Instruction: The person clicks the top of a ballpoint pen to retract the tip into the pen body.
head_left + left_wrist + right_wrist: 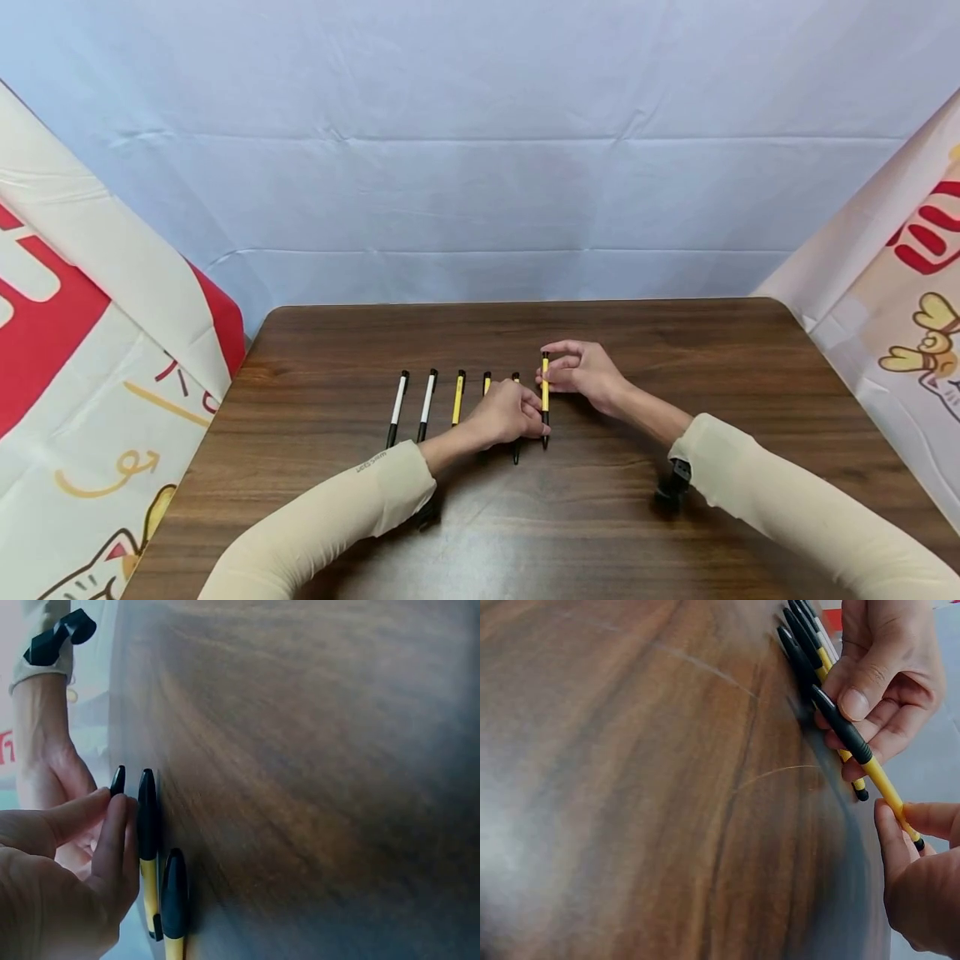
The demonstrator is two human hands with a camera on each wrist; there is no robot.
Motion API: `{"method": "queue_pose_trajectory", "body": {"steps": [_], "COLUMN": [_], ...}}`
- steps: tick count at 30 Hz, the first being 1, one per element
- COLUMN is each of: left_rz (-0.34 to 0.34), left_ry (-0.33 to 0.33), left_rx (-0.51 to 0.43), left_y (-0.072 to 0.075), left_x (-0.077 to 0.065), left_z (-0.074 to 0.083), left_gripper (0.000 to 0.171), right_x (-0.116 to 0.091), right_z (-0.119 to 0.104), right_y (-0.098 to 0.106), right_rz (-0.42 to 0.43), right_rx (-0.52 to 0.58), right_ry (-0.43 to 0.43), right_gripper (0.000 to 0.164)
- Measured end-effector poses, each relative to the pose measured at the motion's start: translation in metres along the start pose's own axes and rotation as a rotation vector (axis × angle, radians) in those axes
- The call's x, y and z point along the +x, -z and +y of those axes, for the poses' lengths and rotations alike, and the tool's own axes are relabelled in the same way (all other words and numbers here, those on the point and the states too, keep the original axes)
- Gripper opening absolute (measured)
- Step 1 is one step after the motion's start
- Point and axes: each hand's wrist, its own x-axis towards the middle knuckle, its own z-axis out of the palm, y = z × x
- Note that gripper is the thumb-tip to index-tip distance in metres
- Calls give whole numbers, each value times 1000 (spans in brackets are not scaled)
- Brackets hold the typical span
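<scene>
A yellow pen (545, 385) with a black grip and black top end is held between both hands, standing at the right end of a row of pens. My left hand (504, 413) pinches it near the black writing end. The right hand (587, 377) grips the yellow barrel close to its top, as the right wrist view shows with thumb and finger on the pen (881, 780). Just left of it lies another yellow pen (516, 452), partly hidden by the left hand. In the left wrist view, only the black tip (118, 780) of the held pen shows beyond the fingertips.
Further left in the row lie more yellow pens, one of them (458, 400) beside two white pens (427, 406) (397, 408). All rest roughly parallel on a brown wooden table (600, 533). A pale cloth (480, 192) hangs behind the table's far edge, with printed cloths at both sides.
</scene>
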Motion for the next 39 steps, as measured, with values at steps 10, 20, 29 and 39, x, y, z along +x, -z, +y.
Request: {"method": "queue_pose_trajectory", "body": {"steps": [10,20,29,39], "left_rz": [-4,31,33,42], "left_ry": [-44,-112,-126,-117], "left_rx": [158,341,414,441], "left_y": [-5,-11,-15,-15], "left_x": [-7,-10,-13,-14], "left_z": [2,3,6,7], "left_gripper": [16,19,25,28], "right_x": [-6,-9,-10,-8], "right_z": [7,12,19,18], "right_y": [1,1,0,-3], "right_rz": [-1,-14,0,72], "right_rx": [-59,-124,-268,-514], "right_ry": [7,28,85,159], "right_gripper": [57,55,50,43]}}
